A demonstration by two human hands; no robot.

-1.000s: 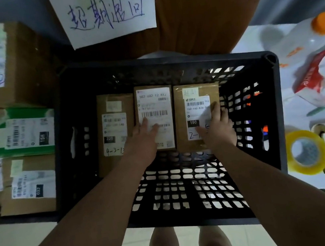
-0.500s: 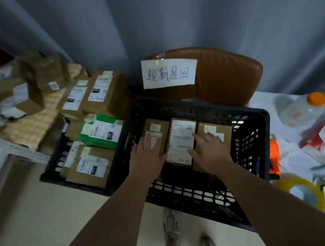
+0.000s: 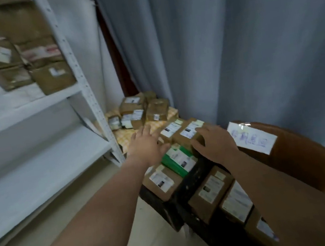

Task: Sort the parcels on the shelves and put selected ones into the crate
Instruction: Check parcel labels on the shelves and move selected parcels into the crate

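Head view, motion blur over most of it. Left hand raised at centre, palm down, fingers spread apart, holding nothing; hovering above the parcels, contact not discernible. Right hand at 3 o'clock of the left, fingers apart and curled over the near edge of a brown box, thumb on its side; touching, not clearly clamped. Second labelled box just beside it at 9 o'clock. Green parcel at 6 o'clock of the brown box, between the two wrists. Another brown parcel at 7 o'clock of the green one, white label up. All four lying on a low black crate. Main crate at 5 o'clock of frame, black, partly hidden by the right forearm; three labelled parcels side by side inside. Brown chair at 3 o'clock, handwritten paper sign on its back, writing blurred. Pile of small boxes at 12 o'clock of the hands, on yellow checked cloth. White shelves at 9 to 10 o'clock; cartons stacked on the upper shelf, lower shelves bare. Grey curtain behind, 12 to 3 o'clock
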